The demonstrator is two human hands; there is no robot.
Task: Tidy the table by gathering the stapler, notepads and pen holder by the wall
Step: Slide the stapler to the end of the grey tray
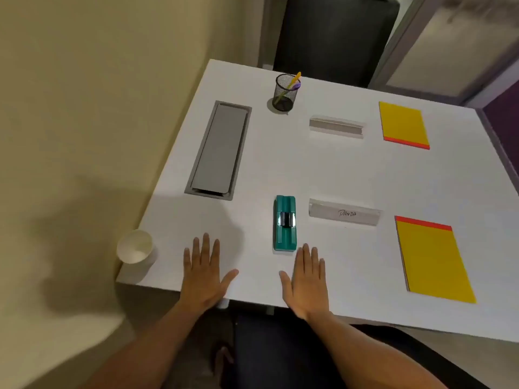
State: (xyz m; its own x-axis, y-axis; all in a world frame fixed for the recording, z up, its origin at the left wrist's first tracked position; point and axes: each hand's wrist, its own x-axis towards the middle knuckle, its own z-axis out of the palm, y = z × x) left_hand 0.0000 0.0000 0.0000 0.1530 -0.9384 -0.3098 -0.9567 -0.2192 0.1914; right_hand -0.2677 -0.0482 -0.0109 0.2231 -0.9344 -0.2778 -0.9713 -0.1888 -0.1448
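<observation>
A teal stapler [284, 223] lies on the white table [323, 169], just beyond my fingertips. My left hand [204, 273] and my right hand [306, 279] rest flat on the near edge, fingers straight, holding nothing. A black mesh pen holder [285, 93] with a yellow pen and a purple one stands at the far side. One yellow notepad [403, 124] with a red edge lies far right, a second yellow notepad [434, 259] near right.
The beige wall [84, 108] runs along the table's left side. A grey cable hatch [219, 150] is set into the table near it. A paper cup [135, 247] stands at the near left corner. Two clear name holders [344, 214] [335, 126] lie mid-table. A dark chair [334, 35] stands beyond.
</observation>
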